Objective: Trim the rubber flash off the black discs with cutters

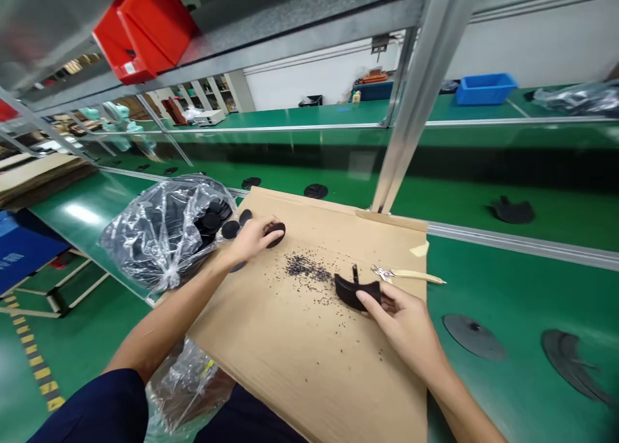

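Note:
My left hand (256, 238) is closed on a round black disc (275, 235) above the far left part of a cardboard sheet (271, 327). Between thumb and fingers, my right hand (400, 307) grips a curved black plastic part (355, 293) with a thin stem standing up from it. Small dark bits (309, 269) lie scattered on the cardboard between both hands. Just beyond the right hand rest nippers (406, 275) with pale yellow handles. More black discs (231, 229) sit beside the left hand, at the mouth of a clear plastic bag (159, 230) with black pieces inside.
A metal post (411, 95) rises behind the cardboard, under a shelf holding a red bin (145, 30). On the green surface at right lie flat black parts (474, 335). Further black parts (316, 191) lie on the green strip beyond. A blue bin (485, 89) stands farther back.

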Demonstrator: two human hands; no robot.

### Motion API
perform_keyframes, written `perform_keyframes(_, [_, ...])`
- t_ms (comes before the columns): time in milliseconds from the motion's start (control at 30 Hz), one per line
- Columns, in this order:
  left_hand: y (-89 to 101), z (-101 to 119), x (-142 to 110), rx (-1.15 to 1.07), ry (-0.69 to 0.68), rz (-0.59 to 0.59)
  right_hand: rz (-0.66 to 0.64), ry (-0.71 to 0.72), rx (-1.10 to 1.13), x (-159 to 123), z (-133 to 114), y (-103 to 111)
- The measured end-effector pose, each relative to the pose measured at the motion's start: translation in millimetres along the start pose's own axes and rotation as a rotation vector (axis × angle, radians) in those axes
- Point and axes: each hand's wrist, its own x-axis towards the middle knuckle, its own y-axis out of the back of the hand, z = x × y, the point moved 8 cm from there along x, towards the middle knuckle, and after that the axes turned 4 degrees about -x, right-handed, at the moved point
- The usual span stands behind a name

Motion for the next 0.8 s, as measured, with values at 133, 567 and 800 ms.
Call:
perform_keyframes(133, [-20.7,59,-20,-0.490,-0.107,-0.053,-0.031,-0.008,0.044,-4,-3,-5])
perform_keyframes(567, [-88.3,122,-70,-0.356,-0.539,-0.083,-0.254,0.018,-0.011,-14,-15,-25])
perform_keyframes(800, [-99.0,124,-78,-0.242,-0.540,-0.136,-0.237,0.124,-0.018,-13,-29,-23])
